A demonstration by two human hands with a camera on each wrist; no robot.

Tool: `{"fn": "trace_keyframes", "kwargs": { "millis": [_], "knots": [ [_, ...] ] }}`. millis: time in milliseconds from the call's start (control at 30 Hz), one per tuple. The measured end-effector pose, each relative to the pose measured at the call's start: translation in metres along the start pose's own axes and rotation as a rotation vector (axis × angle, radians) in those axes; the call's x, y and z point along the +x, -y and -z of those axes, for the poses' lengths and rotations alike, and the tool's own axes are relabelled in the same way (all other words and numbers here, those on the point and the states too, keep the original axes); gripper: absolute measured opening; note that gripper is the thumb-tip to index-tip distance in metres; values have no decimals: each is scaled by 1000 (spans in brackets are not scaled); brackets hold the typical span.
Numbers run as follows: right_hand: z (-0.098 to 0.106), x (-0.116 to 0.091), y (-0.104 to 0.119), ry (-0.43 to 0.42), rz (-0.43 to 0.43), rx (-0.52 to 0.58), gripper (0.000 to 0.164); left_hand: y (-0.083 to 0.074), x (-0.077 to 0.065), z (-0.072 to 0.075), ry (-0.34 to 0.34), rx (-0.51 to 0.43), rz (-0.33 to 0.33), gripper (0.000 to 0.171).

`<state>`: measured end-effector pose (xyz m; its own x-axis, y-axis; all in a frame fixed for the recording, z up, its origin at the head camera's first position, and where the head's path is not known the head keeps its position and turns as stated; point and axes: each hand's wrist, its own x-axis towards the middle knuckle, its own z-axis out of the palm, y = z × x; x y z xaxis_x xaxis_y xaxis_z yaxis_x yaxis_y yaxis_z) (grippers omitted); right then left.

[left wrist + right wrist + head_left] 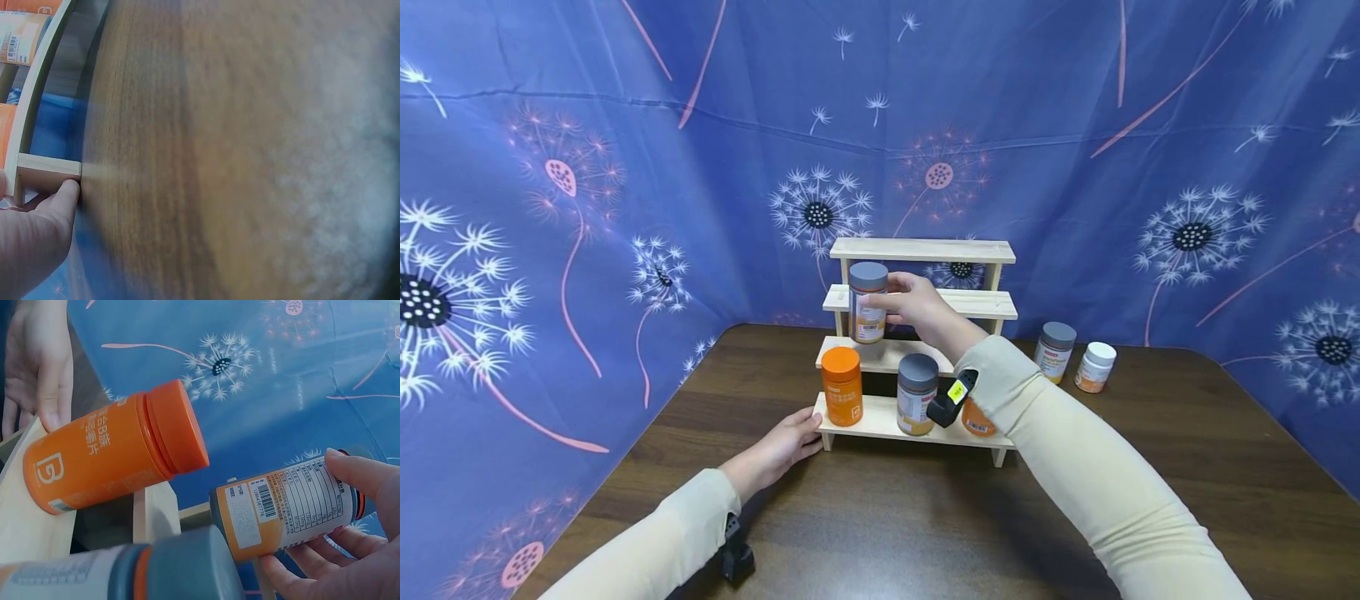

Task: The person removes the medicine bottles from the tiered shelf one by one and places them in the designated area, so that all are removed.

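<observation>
My right hand (921, 307) grips a grey-lidded supplement bottle (868, 312) near the left end of the tiered wooden shelf (880, 431). In the right wrist view the held bottle (281, 506) shows its barcode, with the thumb and fingers around its upper part. My left hand (782, 450) holds the left end of the lowest step; in the left wrist view a finger touches the shelf's leg (50, 172). An orange bottle (842, 387), another grey-lidded bottle (917, 398) and a second orange bottle (976, 419), partly hidden by my right wrist, stand on that step.
Right of the shelf, a grey-lidded bottle (1054, 354) and a small white-lidded bottle (1095, 368) stand on the dark wooden table (865, 533). A blue dandelion-print cloth (1037, 167) hangs behind the table and along its sides.
</observation>
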<state>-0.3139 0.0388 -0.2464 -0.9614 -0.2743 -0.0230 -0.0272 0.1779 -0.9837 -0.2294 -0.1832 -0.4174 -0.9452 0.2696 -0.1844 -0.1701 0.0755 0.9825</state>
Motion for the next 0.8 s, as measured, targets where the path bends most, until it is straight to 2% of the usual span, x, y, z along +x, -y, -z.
{"fn": "trace_keyframes", "kwargs": {
  "millis": [567,800],
  "knots": [
    [33,-13,-1,-72,-3,-29,65,1,0,0,6,-4,-4,52],
    [46,-19,-2,-94,5,-6,65,1,2,0,7,0,3,53]
  ]
}}
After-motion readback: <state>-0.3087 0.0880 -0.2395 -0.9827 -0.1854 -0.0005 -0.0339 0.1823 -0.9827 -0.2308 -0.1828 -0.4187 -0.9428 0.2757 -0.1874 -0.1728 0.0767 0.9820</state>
